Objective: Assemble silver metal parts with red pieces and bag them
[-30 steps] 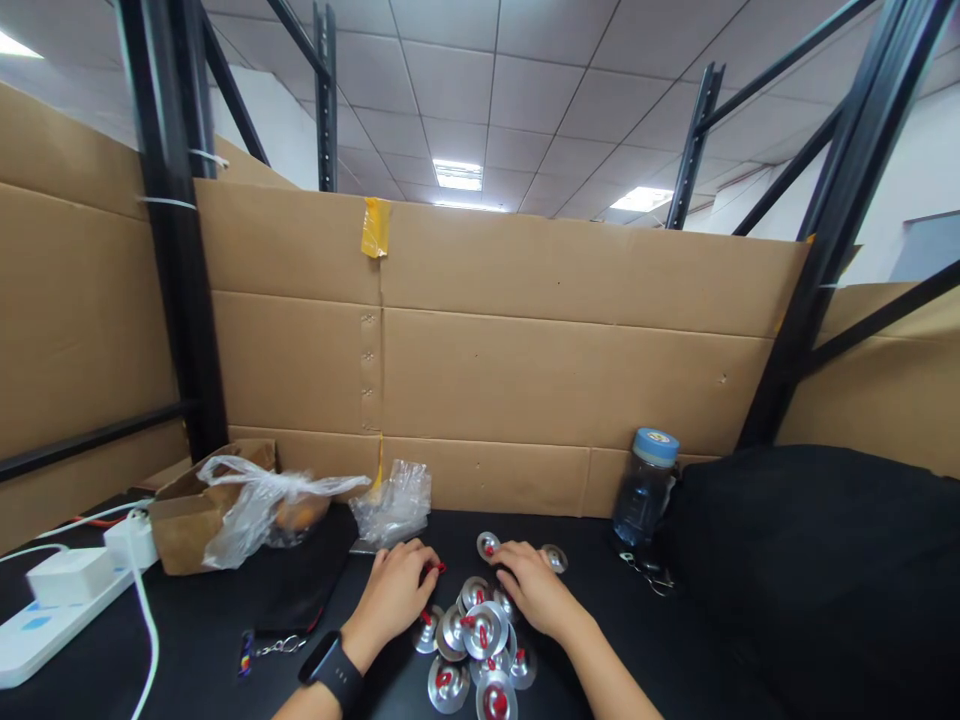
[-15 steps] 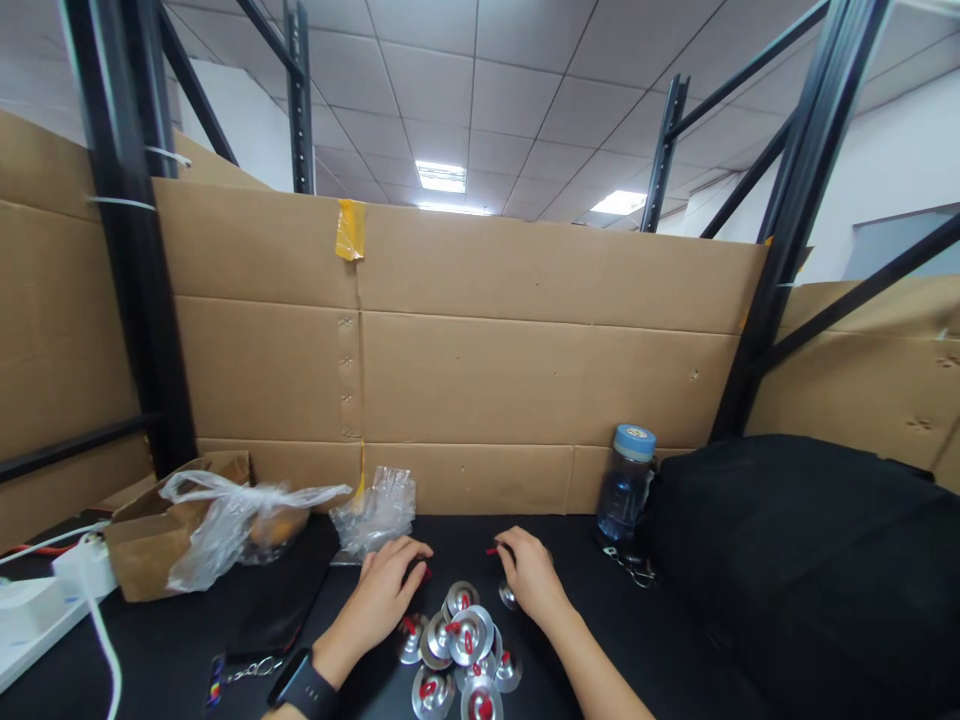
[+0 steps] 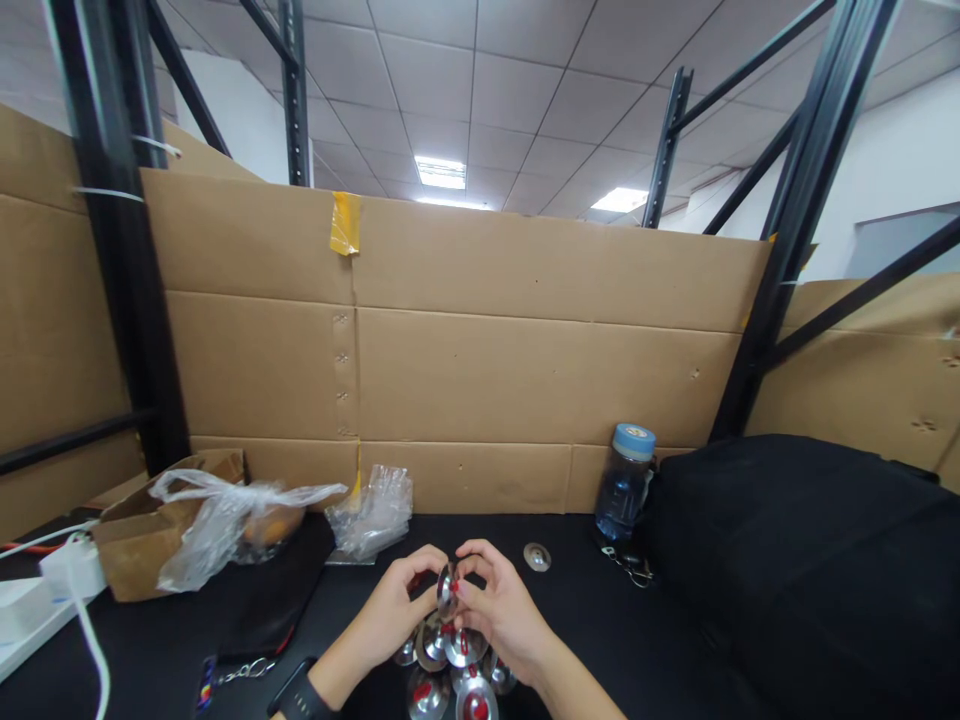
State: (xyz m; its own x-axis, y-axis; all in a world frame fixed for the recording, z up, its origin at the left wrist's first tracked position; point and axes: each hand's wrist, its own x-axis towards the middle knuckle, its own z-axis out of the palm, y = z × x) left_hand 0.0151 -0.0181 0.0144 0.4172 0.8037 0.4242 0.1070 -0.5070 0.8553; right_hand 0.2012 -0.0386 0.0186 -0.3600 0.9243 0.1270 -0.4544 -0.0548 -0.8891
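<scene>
My left hand (image 3: pixel 396 612) and my right hand (image 3: pixel 501 608) meet above a heap of small silver metal discs with red centres (image 3: pixel 448 672) on the black table top (image 3: pixel 577 640). Together they pinch one silver disc (image 3: pixel 447 590) held on edge between the fingertips of both hands. A black watch (image 3: pixel 300 695) sits on my left wrist. One more disc (image 3: pixel 537 556) lies alone on the table to the right of my hands.
A blue-lidded bottle (image 3: pixel 627 482) and keys stand beside a large black bag (image 3: pixel 802 560) on the right. At left are a crumpled clear bag (image 3: pixel 373 512), a cardboard box with a plastic bag (image 3: pixel 187 525), a black pouch and a white power strip (image 3: pixel 30 610). Cardboard walls (image 3: pixel 525 380) close the back.
Both hands have come together from either side of the heap and lifted one disc between them. The view has shifted slightly.
</scene>
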